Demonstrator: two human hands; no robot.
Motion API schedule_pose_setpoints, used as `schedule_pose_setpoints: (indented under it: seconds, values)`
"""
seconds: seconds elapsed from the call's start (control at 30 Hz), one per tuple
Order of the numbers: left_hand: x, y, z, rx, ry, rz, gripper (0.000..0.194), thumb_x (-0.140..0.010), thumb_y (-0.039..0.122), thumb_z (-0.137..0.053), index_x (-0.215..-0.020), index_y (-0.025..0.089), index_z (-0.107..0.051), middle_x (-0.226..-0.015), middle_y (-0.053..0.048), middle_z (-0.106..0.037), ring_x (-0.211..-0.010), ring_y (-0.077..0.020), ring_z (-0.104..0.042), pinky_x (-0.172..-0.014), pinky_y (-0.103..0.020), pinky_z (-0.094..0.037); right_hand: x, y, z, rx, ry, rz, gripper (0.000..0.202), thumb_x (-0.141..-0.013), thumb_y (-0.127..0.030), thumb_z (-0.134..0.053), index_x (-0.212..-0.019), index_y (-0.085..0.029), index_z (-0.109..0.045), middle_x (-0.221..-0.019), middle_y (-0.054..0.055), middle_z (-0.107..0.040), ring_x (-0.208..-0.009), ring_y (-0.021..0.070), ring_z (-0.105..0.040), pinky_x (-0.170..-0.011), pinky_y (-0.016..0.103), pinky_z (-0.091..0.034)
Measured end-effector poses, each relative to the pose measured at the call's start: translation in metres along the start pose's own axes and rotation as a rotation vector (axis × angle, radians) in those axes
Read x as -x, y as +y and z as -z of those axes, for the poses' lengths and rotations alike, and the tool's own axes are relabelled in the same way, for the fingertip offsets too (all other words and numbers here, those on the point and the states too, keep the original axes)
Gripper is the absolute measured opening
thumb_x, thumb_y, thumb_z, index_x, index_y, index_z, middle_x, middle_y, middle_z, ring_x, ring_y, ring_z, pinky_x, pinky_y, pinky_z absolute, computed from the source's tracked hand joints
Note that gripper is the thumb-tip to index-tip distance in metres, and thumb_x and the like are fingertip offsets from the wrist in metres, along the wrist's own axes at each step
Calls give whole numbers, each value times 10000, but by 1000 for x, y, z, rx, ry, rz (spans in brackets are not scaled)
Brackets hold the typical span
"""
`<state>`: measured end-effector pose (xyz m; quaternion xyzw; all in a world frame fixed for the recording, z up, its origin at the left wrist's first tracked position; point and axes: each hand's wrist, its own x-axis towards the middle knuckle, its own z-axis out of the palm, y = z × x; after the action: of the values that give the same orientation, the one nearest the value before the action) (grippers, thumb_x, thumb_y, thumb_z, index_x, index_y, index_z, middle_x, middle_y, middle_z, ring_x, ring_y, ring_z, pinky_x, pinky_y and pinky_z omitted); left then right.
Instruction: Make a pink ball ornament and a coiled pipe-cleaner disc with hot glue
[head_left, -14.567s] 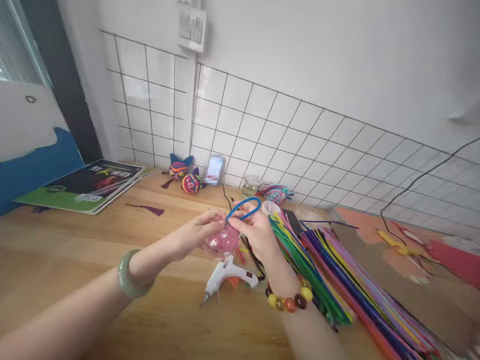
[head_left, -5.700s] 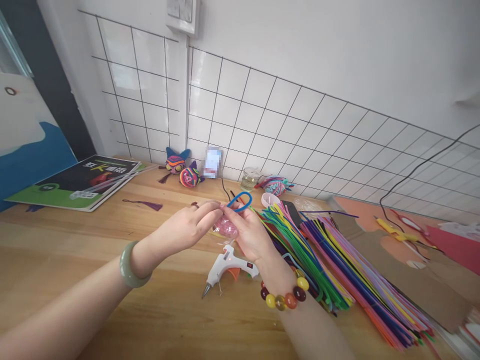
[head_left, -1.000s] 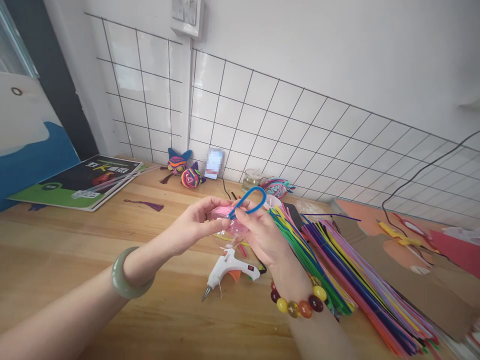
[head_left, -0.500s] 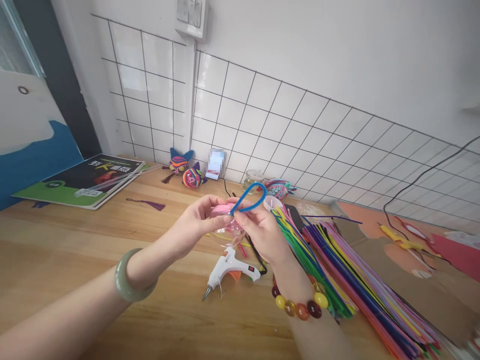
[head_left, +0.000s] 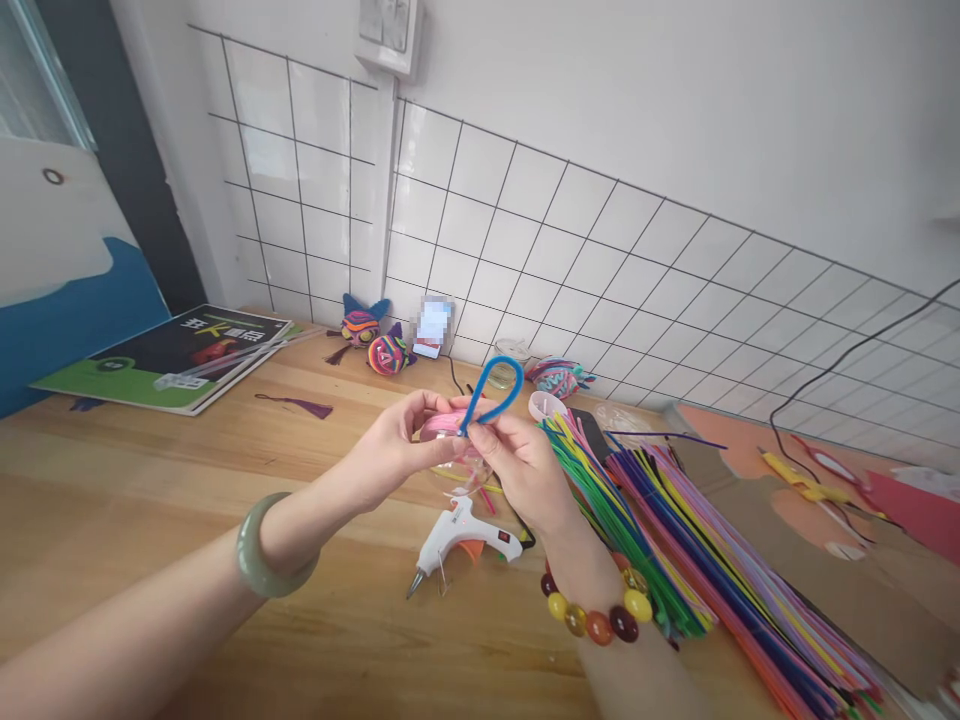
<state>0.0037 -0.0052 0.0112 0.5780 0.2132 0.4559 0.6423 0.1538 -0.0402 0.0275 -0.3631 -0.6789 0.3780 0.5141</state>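
Left hand cradling pink ball | right hand pinching blue loop | loop tips more upright now, seemingly pinned there

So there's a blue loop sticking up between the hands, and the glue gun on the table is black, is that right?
No, the glue gun is white, not black; the head view shows it. The blue loop is as you said.

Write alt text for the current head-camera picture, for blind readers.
A left hand and right hand hold a rounded pink and clear object, a fuzzy blue loop rising between them. Nearer the camera, a white plastic glue gun lies on a wooden table, multicoloured fuzzy sticks bundled to its right.
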Motion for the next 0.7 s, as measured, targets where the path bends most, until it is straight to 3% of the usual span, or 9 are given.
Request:
schedule_pose_setpoints:
  seconds: [0.23,0.43,0.7]
  values:
    - [0,1,2,21,-65,16,254,-704,212,-655,-916,167,-522,-938,-44,-588,-841,-153,-556,-767,-298,-432,0,2,0,21,30,-35,223,-850,-291,-480,-1014,-266,-630,-1083,11,-611,-1010,183,-546,-863,330,-444]
    - [-1,1,2,57,-108,21,279,-727,199,-629,-986,160,-535,-1007,-77,-581,-869,-165,-553,-753,-288,-430,1,2,2,3,62,-107,242,-849,-276,-478,-1061,-272,-595,-1066,8,-612,-951,166,-566,-779,288,-482]
    - [-2,0,1,99,-100,45,312,-699,177,-653,-994,163,-555,-960,-66,-611,-848,-160,-562,-711,-268,-438,0,1,2,20,39,-69,234,-858,-289,-456,-1025,-270,-619,-1023,10,-628,-968,179,-557,-818,316,-469]
